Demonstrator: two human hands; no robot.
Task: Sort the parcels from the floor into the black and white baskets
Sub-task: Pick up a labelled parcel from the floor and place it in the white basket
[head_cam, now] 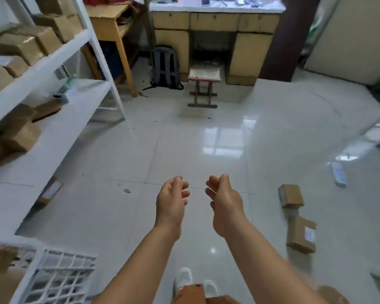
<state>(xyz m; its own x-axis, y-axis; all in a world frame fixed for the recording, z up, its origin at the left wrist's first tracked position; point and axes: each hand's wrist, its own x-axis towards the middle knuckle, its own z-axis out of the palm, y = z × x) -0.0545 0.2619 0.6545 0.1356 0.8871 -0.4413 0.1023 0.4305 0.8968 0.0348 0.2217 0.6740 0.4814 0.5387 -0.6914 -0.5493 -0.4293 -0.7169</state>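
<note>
Both hands are held out in front of the body above the tiled floor point(206, 139), palms turned toward each other and apart. Left hand point(171, 201): fingers loosely curved, holding nothing. Right hand point(225, 200): fingers likewise relaxed and slightly curled, holding nothing. Neither hand touches any object.

Two brown cardboard parcels lie on the floor to the right of the right arm. Upper parcel point(291, 195): a small box near a tile seam. Lower parcel point(302, 234): a flatter box bearing a pale label, just below and nearly touching the first. A third parcel point(49, 193) lies on the floor at the left, partly under the white shelving unit point(92, 40). Further cardboard boxes point(26, 43) stand on the shelves of this unit.

White basket point(59, 279): a lattice-walled container at the lower left corner, beside the left forearm; its contents cannot be made out. A white remote-like object point(339, 174) lies on the floor at the far right.

Background: a grey backpack point(165, 66) leans against a yellow desk point(215, 40), with a small wooden stool point(203, 84) before the desk opening. White shoes point(184, 279) are visible at the bottom edge between the forearms.
</note>
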